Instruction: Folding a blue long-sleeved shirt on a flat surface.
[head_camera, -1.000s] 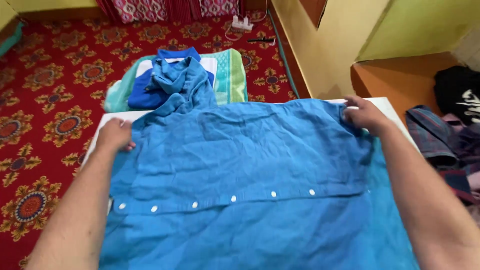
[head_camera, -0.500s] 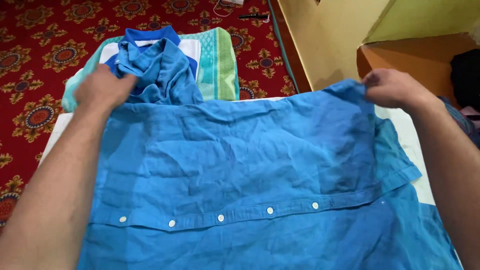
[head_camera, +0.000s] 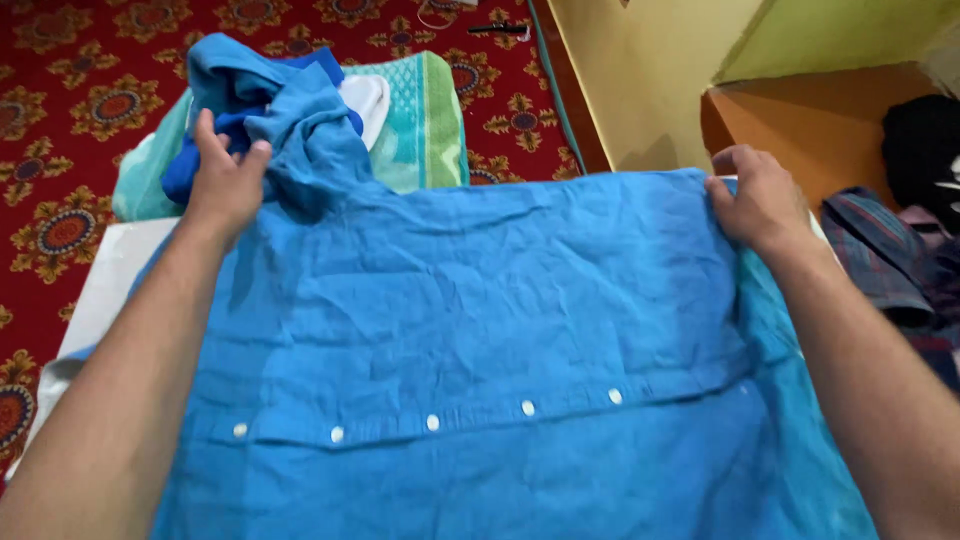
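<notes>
A blue button-up shirt lies spread over a white board, its row of white buttons running across near me. My left hand grips the shirt's bunched sleeve at the far left and holds it up. My right hand pinches the shirt's far right edge flat against the board.
Beyond the board, a folded blue-and-white shirt rests on a green towel on the red patterned carpet. A pile of dark clothes lies at the right beside an orange ledge. A yellow wall stands behind.
My left hand went from the board's left edge to the bunched sleeve and lifted it. My right hand raised the far right edge, then laid it back down.
</notes>
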